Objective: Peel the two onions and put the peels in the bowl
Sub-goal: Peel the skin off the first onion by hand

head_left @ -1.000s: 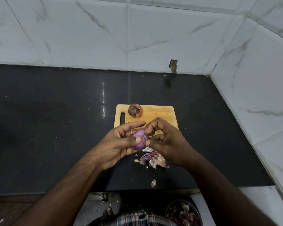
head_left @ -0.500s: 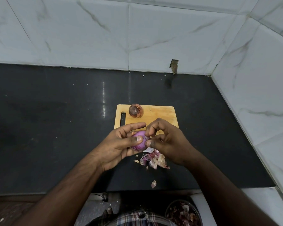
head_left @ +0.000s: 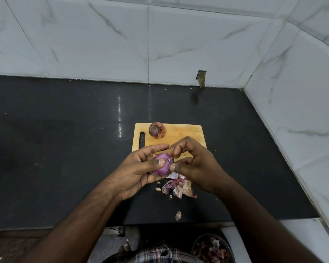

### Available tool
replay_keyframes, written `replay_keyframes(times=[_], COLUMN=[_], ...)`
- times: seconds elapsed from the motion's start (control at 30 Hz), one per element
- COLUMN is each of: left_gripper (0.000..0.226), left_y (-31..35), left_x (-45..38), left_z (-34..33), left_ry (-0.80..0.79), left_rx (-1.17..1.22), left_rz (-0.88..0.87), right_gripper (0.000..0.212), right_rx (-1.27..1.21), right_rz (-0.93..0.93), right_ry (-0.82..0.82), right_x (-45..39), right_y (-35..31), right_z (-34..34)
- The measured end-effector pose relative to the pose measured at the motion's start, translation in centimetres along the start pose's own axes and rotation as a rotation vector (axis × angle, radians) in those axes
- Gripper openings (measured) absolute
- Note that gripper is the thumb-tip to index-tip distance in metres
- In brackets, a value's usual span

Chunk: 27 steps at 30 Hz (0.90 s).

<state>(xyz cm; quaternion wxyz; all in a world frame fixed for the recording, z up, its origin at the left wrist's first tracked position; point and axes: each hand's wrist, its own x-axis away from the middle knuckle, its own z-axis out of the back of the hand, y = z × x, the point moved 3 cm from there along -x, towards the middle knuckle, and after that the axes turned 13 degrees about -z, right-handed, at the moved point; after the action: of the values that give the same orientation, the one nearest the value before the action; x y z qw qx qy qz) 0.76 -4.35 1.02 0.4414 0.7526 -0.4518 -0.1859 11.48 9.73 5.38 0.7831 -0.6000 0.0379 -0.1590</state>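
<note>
My left hand (head_left: pixel 137 169) grips a purple, mostly peeled onion (head_left: pixel 162 168) just above the near edge of the wooden cutting board (head_left: pixel 186 132). My right hand (head_left: pixel 196 164) pinches at the onion's right side with thumb and fingertips. A second onion (head_left: pixel 157 130), still in its brown skin, sits at the board's far left. Loose peels (head_left: pixel 179 187) lie in a heap on the black counter under my right hand, and one scrap (head_left: pixel 178 215) lies nearer the counter edge. A bowl (head_left: pixel 195 243) holding peels shows below the counter at the bottom right.
The black counter (head_left: pixel 65 149) runs left from the board. White marble-look tiled walls (head_left: pixel 302 111) close the back and right side. The counter's front edge lies just below my forearms.
Both hands have stayed in place on the onion; my right fingers shifted slightly on its right side. Peels and the second onion have not moved.
</note>
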Motion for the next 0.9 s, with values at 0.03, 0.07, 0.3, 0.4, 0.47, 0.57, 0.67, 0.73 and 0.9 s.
replay_keyframes(times=[0.03, 0.07, 0.3, 0.4, 0.47, 0.57, 0.67, 0.73, 0.9], left_gripper=[0.06, 0.058, 0.053, 0.047, 0.047, 0.046, 0.047, 0.044, 0.059], left_y=[0.0, 0.0, -0.1, 0.2, 0.2, 0.0, -0.3, -0.4, -0.5], left_x=[0.0, 0.0, 0.1, 0.1, 0.1, 0.2, 0.1, 0.2, 0.2], left_z=[0.0, 0.0, 0.1, 0.4, 0.5, 0.3, 0.2, 0.1, -0.1], left_ry=[-0.003, -0.004, 0.052, 0.103, 0.108, 0.104, 0.112, 0.099, 0.066], left_rx=[0.003, 0.003, 0.023, 0.112, 0.148, 0.158, 0.18, 0.187, 0.188], left_rz=[0.002, 0.005, -0.003, -0.019, -0.015, 0.003, 0.005, 0.007, 0.045], right_gripper=[0.036, 0.034, 0.024, 0.02, 0.019, 0.02, 0.022, 0.024, 0.036], right_rx=[0.003, 0.005, 0.048, 0.079, 0.08, 0.089, 0.018, -0.017, 0.048], right_rz=[0.006, 0.012, 0.0, -0.032, -0.063, -0.067, -0.037, -0.02, -0.024], right_ry=[0.007, 0.015, 0.052, 0.027, 0.009, 0.0, 0.062, 0.14, 0.182], right_x=[0.0, 0.0, 0.3, 0.8, 1.2, 1.5, 1.6, 1.4, 1.0], right_y=[0.0, 0.0, 0.5, 0.8, 1.1, 1.3, 1.4, 1.4, 1.0], right_z=[0.1, 0.1, 0.2, 0.3, 0.2, -0.1, -0.1, 0.1, 0.0])
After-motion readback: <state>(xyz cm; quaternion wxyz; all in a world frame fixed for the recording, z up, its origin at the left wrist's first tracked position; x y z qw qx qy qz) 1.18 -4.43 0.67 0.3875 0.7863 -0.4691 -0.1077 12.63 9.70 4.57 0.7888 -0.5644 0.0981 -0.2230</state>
